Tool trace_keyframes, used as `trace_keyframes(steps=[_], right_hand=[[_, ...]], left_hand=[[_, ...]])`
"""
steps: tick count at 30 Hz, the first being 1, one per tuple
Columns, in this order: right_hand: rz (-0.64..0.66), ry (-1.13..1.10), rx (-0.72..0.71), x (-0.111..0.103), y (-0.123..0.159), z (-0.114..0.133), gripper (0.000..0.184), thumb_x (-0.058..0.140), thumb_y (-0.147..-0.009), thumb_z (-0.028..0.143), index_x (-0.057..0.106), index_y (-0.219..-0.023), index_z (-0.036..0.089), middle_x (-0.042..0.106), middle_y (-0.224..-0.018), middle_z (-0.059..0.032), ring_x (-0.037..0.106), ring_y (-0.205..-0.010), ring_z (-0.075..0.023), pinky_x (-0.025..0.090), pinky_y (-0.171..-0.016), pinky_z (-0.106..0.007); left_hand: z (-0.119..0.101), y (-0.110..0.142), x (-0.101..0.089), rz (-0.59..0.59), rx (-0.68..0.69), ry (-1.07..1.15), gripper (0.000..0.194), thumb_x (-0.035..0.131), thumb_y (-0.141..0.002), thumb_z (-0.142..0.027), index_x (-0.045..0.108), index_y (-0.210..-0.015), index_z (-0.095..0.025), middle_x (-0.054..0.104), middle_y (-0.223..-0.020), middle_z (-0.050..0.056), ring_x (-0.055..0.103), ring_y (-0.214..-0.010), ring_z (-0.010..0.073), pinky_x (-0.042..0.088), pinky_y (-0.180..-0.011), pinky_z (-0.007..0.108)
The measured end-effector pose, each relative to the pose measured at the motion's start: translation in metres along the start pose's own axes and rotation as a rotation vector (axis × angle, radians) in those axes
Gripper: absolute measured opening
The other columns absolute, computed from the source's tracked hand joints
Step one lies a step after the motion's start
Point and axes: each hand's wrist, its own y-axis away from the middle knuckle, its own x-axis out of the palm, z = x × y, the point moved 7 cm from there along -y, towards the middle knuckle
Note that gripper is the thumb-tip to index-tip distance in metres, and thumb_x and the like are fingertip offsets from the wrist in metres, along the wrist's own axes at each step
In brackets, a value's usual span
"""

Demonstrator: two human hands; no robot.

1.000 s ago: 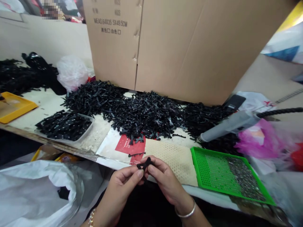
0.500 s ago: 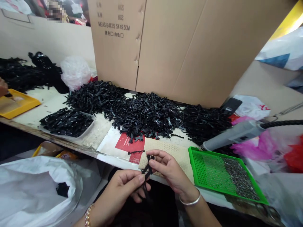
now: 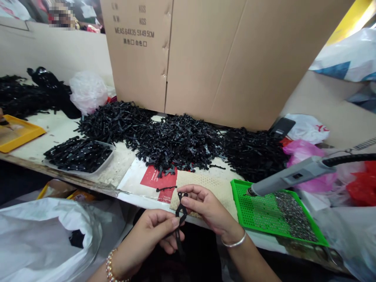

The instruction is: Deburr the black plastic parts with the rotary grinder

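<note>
Low at the table's front edge, my left hand (image 3: 158,227) pinches the lower part of some joined black plastic strips (image 3: 181,213) between thumb and fingers. My right hand (image 3: 202,203) grips their upper ends, where two knobbed tips stand side by side. Below the tips the strips bow apart around a small gap, and a tail hangs down past my left fingers. Just beyond my hands a single thin black strip (image 3: 166,188) lies on a red and white sheet (image 3: 160,178). How the strips are joined is too small to make out.
Heaps of black plastic parts (image 3: 182,141) line the back before a cardboard box (image 3: 229,58). Left stands a clear tub (image 3: 110,154) of black strips. A grey electric screwdriver (image 3: 293,176) reaches over a green tray (image 3: 235,196) holding small metal pieces. A white sack (image 3: 44,235) sits below left.
The strips' upper ends have turned more upright and now show a gap between them. The grey screwdriver's tip has shifted slightly left over the tray. The view has swung slightly right.
</note>
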Motion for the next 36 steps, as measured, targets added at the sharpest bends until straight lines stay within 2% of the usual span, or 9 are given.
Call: trace_keyframes(steps=[10,16,21,31,36], right_hand=[[0.049,-0.056,0.048,0.001,-0.008,0.0,0.034,0.081,-0.073,0.029,0.068,-0.101,0.016,0.066,-0.083,-0.0018,0.059,-0.065,-0.0083,0.047,-0.062,-0.019],[0.043,-0.068,0.032,0.0,-0.005,-0.004,0.036,0.081,-0.073,0.029,0.066,-0.104,0.016,0.064,-0.073,0.0011,0.062,-0.065,-0.0099,0.047,-0.063,-0.02],[0.063,-0.048,0.008,-0.002,-0.003,-0.005,0.042,0.081,-0.072,0.027,0.063,-0.108,0.017,0.066,-0.084,-0.0018,0.065,-0.076,-0.0131,0.049,-0.072,-0.024],[-0.023,0.005,-0.057,-0.004,-0.003,-0.003,0.037,0.081,-0.071,0.029,0.066,-0.103,0.018,0.065,-0.078,0.0004,0.063,-0.073,-0.0125,0.05,-0.071,-0.024],[-0.055,0.088,-0.076,-0.008,-0.002,0.003,0.037,0.082,-0.069,0.031,0.067,-0.101,0.018,0.064,-0.077,0.0007,0.06,-0.068,-0.0107,0.048,-0.065,-0.022]], left_hand=[[-0.003,-0.006,-0.003,-0.017,-0.01,-0.025,0.04,0.071,-0.071,-0.051,0.069,-0.073,-0.011,0.072,-0.073,0.009,0.059,-0.054,0.0099,0.048,-0.053,0.02],[-0.002,-0.009,-0.004,-0.017,-0.004,-0.011,0.042,0.073,-0.071,-0.049,0.07,-0.091,-0.012,0.072,-0.075,0.007,0.059,-0.054,0.0097,0.048,-0.054,0.02],[-0.002,-0.009,-0.005,-0.051,-0.003,-0.008,0.04,0.073,-0.071,-0.047,0.069,-0.089,-0.012,0.072,-0.077,0.008,0.059,-0.056,0.01,0.049,-0.055,0.02],[-0.006,-0.012,-0.006,-0.098,0.057,-0.084,0.043,0.073,-0.068,-0.053,0.07,-0.081,-0.012,0.069,-0.076,0.007,0.058,-0.061,0.0121,0.047,-0.05,0.019],[-0.007,-0.012,-0.006,-0.132,0.093,-0.137,0.047,0.071,-0.067,-0.057,0.07,-0.083,-0.012,0.068,-0.075,0.007,0.058,-0.062,0.013,0.048,-0.049,0.02]])
